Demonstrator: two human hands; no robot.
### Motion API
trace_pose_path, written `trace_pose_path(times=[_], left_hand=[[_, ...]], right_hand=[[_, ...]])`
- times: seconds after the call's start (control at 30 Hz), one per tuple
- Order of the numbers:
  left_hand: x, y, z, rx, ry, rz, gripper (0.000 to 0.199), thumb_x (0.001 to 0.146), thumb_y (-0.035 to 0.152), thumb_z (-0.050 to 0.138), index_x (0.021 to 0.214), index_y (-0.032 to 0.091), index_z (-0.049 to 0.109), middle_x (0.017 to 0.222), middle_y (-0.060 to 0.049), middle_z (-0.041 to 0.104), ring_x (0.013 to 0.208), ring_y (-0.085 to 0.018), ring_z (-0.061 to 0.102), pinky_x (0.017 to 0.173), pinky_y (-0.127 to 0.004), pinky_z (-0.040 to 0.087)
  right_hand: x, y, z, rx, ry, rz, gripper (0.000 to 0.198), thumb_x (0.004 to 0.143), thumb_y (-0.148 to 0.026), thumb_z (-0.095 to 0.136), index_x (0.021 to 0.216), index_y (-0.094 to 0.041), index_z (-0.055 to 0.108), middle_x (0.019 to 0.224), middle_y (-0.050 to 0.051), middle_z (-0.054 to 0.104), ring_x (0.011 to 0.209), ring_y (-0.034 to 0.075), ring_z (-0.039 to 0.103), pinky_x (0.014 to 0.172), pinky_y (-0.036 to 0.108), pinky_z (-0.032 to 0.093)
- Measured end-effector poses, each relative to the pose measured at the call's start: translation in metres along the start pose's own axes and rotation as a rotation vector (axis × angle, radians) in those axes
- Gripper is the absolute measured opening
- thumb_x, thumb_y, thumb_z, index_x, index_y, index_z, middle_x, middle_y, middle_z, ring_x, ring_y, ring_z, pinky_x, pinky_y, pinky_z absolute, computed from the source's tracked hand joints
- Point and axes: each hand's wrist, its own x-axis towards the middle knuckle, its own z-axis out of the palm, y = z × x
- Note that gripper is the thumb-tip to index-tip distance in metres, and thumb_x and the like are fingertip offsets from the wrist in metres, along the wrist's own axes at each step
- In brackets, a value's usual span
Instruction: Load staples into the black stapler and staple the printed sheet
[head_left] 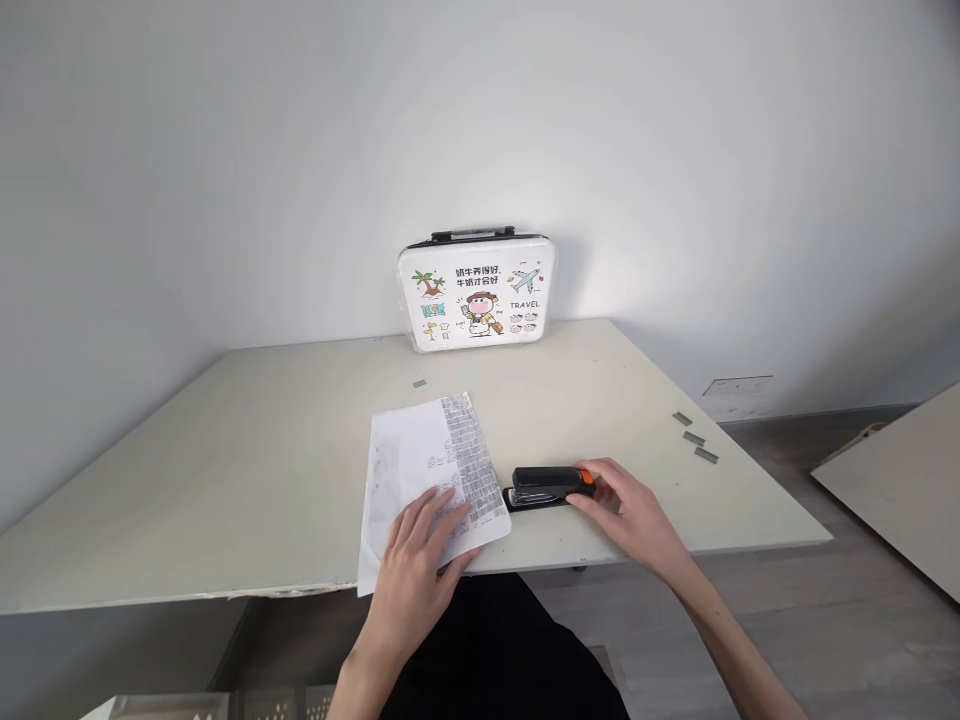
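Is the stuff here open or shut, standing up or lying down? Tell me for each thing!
Stapler: upright, mouth slightly open
Paper: lying down, corner sticking off the table
Case: looks shut, standing up
Three staple strips: lying down, apart
Single staple strip: lying down, behind the paper
Left grip: open, on the paper
Right grip: closed on the stapler

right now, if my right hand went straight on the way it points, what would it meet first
The stapler, which your right hand holds at its orange-marked end. Past that, the paper probably comes next, close by the stapler's other end; whether those two touch is unclear.
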Motion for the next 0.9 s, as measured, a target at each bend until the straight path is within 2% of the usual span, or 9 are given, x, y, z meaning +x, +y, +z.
trace_pose_path(times=[0.13,0.27,0.4,0.47,0.57,0.7,0.83,0.9], left_hand=[[0.008,0.002,0.005,-0.022,-0.010,0.007,0.048,0.101,0.048,0.058,0.147,0.035,0.051,0.154,-0.003,0.054,0.147,-0.032,0.043,0.113,-0.057,0.048],[0.017,0.002,0.003,-0.060,-0.035,0.004,0.059,0.093,0.060,0.064,0.146,0.035,0.053,0.152,-0.005,0.055,0.147,-0.035,0.043,0.113,-0.057,0.047],[0.033,0.005,-0.002,-0.124,-0.105,-0.008,0.057,0.097,0.060,0.058,0.148,0.036,0.052,0.156,-0.004,0.052,0.149,-0.034,0.040,0.115,-0.056,0.045],[0.043,0.006,-0.001,-0.144,-0.166,0.006,0.056,0.100,0.060,0.052,0.151,0.036,0.049,0.161,-0.003,0.045,0.153,-0.033,0.032,0.119,-0.056,0.040],[0.058,0.006,0.006,-0.158,-0.241,0.064,0.061,0.100,0.063,0.049,0.155,0.037,0.044,0.167,-0.001,0.035,0.158,-0.031,0.020,0.125,-0.056,0.028],[0.072,0.007,0.019,-0.171,-0.266,0.105,0.067,0.098,0.068,0.049,0.156,0.036,0.043,0.168,-0.001,0.033,0.158,-0.029,0.013,0.128,-0.054,0.020],[0.078,0.009,0.022,-0.196,-0.286,0.130,0.066,0.098,0.070,0.046,0.152,0.033,0.050,0.168,-0.001,0.032,0.159,-0.030,0.011,0.129,-0.053,0.017],[0.079,0.010,0.021,-0.201,-0.305,0.138,0.066,0.097,0.072,0.046,0.150,0.033,0.052,0.169,0.000,0.030,0.159,-0.031,0.010,0.129,-0.055,0.016]], right_hand=[[0.001,-0.002,-0.002,0.005,-0.003,0.001,0.032,0.097,-0.056,0.059,0.119,-0.032,0.062,0.116,0.004,0.067,0.085,0.021,0.063,0.079,0.035,0.054],[0.001,-0.001,-0.005,0.011,-0.020,0.016,0.035,0.095,-0.058,0.061,0.117,-0.032,0.064,0.114,0.004,0.069,0.088,0.022,0.065,0.076,0.034,0.055],[0.005,-0.002,-0.019,0.020,-0.124,0.063,0.040,0.096,-0.062,0.057,0.122,-0.031,0.064,0.118,0.005,0.070,0.098,0.025,0.066,0.084,0.038,0.056],[0.010,-0.008,-0.027,0.040,-0.189,0.111,0.044,0.098,-0.063,0.052,0.128,-0.032,0.062,0.128,0.007,0.068,0.110,0.028,0.066,0.091,0.041,0.056],[0.024,-0.026,-0.033,0.048,-0.175,0.161,0.048,0.101,-0.064,0.042,0.132,-0.034,0.061,0.138,0.007,0.064,0.122,0.031,0.063,0.096,0.043,0.055],[0.051,-0.059,-0.019,-0.041,-0.156,0.072,0.055,0.104,-0.066,0.028,0.123,-0.029,0.064,0.130,0.008,0.068,0.126,0.031,0.060,0.101,0.043,0.052],[0.074,-0.084,0.002,-0.175,-0.272,0.019,0.065,0.105,-0.067,0.012,0.100,-0.028,0.063,0.104,0.008,0.072,0.114,0.030,0.065,0.100,0.047,0.050],[0.080,-0.090,0.012,-0.205,-0.309,0.002,0.067,0.104,-0.068,0.010,0.094,-0.027,0.061,0.103,0.007,0.072,0.124,0.031,0.061,0.109,0.048,0.044]])
